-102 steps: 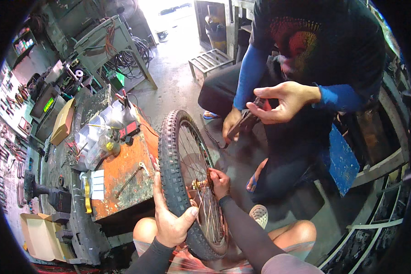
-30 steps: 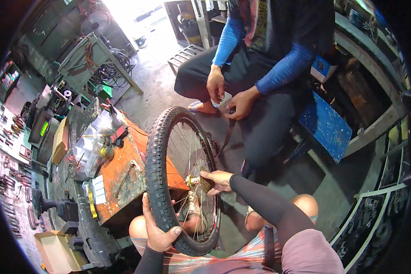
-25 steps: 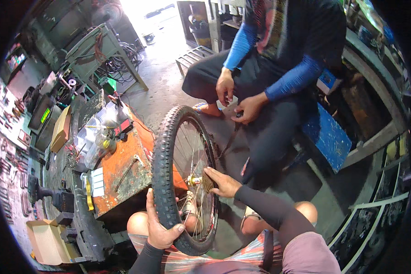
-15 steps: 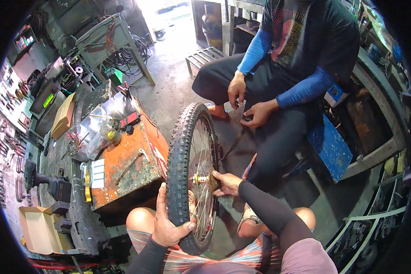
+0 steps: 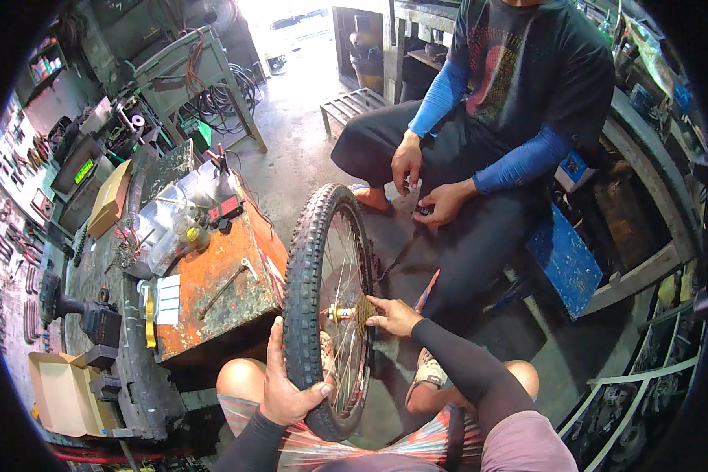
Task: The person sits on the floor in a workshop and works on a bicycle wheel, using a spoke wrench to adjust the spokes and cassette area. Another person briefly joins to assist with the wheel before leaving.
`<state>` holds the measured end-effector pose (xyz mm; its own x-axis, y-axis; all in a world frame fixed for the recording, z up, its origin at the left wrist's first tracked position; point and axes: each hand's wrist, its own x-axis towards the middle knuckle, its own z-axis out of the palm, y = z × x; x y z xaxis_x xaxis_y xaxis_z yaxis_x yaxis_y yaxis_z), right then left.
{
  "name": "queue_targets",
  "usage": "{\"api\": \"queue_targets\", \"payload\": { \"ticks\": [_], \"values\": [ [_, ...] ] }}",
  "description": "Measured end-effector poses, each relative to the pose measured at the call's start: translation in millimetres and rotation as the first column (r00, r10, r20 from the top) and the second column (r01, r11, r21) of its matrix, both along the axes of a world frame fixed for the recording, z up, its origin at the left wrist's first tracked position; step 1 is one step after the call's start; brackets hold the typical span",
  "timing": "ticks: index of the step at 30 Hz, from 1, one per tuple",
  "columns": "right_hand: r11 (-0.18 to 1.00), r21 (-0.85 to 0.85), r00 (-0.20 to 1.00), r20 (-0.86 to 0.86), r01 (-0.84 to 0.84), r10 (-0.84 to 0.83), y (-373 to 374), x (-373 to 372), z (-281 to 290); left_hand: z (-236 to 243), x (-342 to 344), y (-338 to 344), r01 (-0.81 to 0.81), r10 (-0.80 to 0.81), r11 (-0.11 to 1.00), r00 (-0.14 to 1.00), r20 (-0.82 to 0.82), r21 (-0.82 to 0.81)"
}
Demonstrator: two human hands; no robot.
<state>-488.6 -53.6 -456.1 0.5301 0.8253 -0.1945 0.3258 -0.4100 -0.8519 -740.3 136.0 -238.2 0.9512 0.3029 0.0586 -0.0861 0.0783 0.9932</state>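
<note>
A bicycle wheel with a knobby black tyre (image 5: 303,267) stands upright between my bent knees. My left hand (image 5: 289,385) is closed round the lower part of the tyre, thumb on the tread. On the rear cassette (image 5: 365,311), beside the gold-coloured hub (image 5: 340,313), my right hand (image 5: 392,317) grips with bent fingers. Opposite me a co-worker (image 5: 511,86) in dark clothes and blue sleeves sits low, hands (image 5: 440,204) held together around a small dark object with a dark strip hanging from it.
To my left are an orange scuffed bench (image 5: 204,299) with a wrench (image 5: 226,287), a cordless tool (image 5: 94,318), plastic containers, an open cardboard box (image 5: 67,393) and a tool wall. A metal slatted stool (image 5: 354,106), blue board (image 5: 562,267) and metal racks (image 5: 645,393) are around the co-worker.
The co-worker's raised hand has come down to the lap beside the other. My right hand has shifted onto the cassette face. Over the last half second little has moved.
</note>
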Motion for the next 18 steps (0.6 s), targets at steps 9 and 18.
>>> {"api": "queue_targets", "payload": {
  "ticks": [9, 18],
  "values": [
    [0.962, 0.254, 0.915, 0.402, -0.101, -0.010, -4.8, -19.4, -0.3, 10.6, -0.8, -9.2, -0.023, 0.024, 0.999, 0.998, 0.061, -0.023],
    [0.946, -0.051, 0.496, -0.842, 0.320, -0.213, 25.2, -1.8, -3.0, 2.5, 3.9, -11.0, 0.017, -0.019, 1.000, 0.995, 0.093, 0.026]
  ]
}}
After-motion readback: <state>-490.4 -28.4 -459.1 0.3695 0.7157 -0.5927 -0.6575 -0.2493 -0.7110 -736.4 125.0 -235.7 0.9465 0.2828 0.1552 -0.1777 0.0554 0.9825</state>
